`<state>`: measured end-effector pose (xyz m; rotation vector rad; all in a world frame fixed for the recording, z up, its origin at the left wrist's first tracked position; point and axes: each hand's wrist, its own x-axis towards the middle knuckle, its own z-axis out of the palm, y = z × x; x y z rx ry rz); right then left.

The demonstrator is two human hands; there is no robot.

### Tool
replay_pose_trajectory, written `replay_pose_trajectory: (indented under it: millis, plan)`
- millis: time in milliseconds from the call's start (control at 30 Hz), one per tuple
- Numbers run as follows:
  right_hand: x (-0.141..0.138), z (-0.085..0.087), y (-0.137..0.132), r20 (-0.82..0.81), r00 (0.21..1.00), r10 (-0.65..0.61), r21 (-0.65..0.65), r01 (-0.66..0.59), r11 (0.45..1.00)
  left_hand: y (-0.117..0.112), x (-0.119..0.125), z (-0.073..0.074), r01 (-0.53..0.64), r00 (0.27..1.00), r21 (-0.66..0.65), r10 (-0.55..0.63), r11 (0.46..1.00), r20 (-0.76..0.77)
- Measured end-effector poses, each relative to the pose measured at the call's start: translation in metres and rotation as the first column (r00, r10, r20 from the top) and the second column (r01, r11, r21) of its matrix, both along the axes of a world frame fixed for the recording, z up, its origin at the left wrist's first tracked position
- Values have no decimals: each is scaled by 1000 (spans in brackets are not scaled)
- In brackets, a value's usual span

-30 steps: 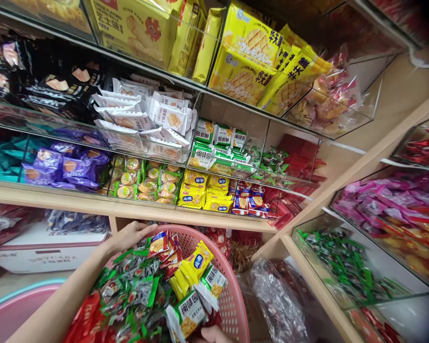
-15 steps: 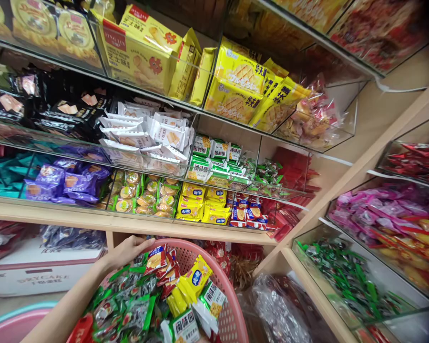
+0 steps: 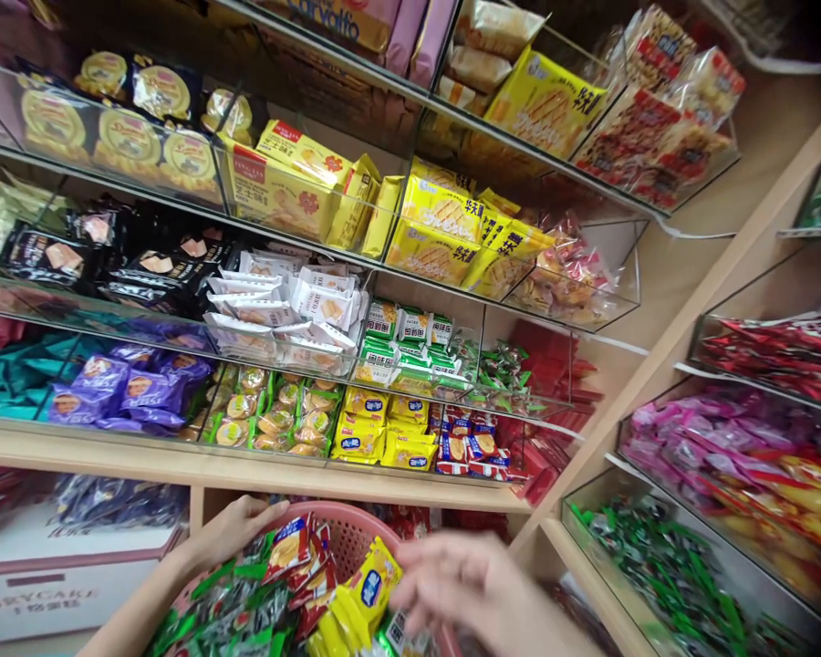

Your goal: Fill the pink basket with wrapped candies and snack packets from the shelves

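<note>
My left hand [image 3: 236, 525] grips the far-left rim of a pink plastic basket [image 3: 359, 518] with holes in its wall. In the basket lie green-wrapped packets [image 3: 239, 598], red packets [image 3: 297, 552] with a biscuit picture, yellow packets [image 3: 366, 589] and a white-and-green packet [image 3: 398, 630]. Smeared by motion, my right hand [image 3: 458, 589] is over the basket's right side, close to the yellow and white-and-green packets. It covers part of that rim, and whether its fingers hold anything is not clear.
Clear-fronted shelf bins ahead hold white packets [image 3: 321, 297], yellow wafer packs [image 3: 438, 219], purple packets [image 3: 129, 383] and small yellow packets [image 3: 387, 429]. A wooden ledge [image 3: 260, 474] runs just above the basket. A white carton [image 3: 61, 584] stands left; angled bins of green sweets [image 3: 663, 557] are at right.
My right hand has come into view over the basket's right side. The view has tilted up, so shelves and basket sit lower. My left hand stays on the rim.
</note>
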<state>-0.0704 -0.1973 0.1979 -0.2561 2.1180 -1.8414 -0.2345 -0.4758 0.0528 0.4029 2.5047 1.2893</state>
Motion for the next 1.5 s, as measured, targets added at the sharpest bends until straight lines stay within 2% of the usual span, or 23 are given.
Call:
replay_pose_trajectory:
  millis: [67,100,133,167,233,267,300,400,467,667,867,1100,1233,1400,1500]
  plan:
    - [-37,30,1,-315,943,-104,193,171,966,0,1,1,-6,1000,-6,6,1000,0]
    - [-58,44,1,-501,857,-125,259,286,923,0,1,1,-4,1000,-8,4,1000,-7]
    - [-79,58,0,-672,733,-106,307,406,861,0,2,2,-2,1000,-9,2,1000,-14]
    - [-100,70,-1,-800,599,-29,339,492,802,0,2,3,-1,1000,-13,1,1000,-19]
    - [-142,89,-4,-901,398,173,397,596,698,0,3,3,-4,1000,-24,4,1000,-16]
    - [-161,96,-6,-905,342,253,421,630,652,0,3,3,-9,1000,-30,9,1000,-15]
    - [-178,101,-9,-898,319,304,440,664,605,0,3,3,-15,1000,-33,14,999,-18]
    - [-217,112,-21,-863,354,361,496,729,472,0,3,2,-24,999,-31,23,999,-29]
    - [-232,117,-30,-841,403,360,531,742,410,-1,3,2,-29,999,-26,28,999,-29]
    - [-245,122,-41,-774,489,402,619,716,322,-2,3,1,-26,999,-7,26,1000,-24]
    - [-244,119,-37,-772,480,417,613,737,285,-2,2,-1,-31,999,2,31,1000,-22]
    - [-243,121,-35,-771,452,448,578,792,196,-1,4,4,-23,999,5,23,1000,-26]
    - [-239,123,-36,-797,423,432,545,811,211,-1,4,4,-34,998,2,34,999,-46]
    - [-234,124,-35,-779,441,447,578,780,238,-3,1,1,-31,999,-21,30,999,-45]
    - [-227,126,-32,-779,372,504,536,812,230,-3,0,1,-21,999,-40,20,999,-38]
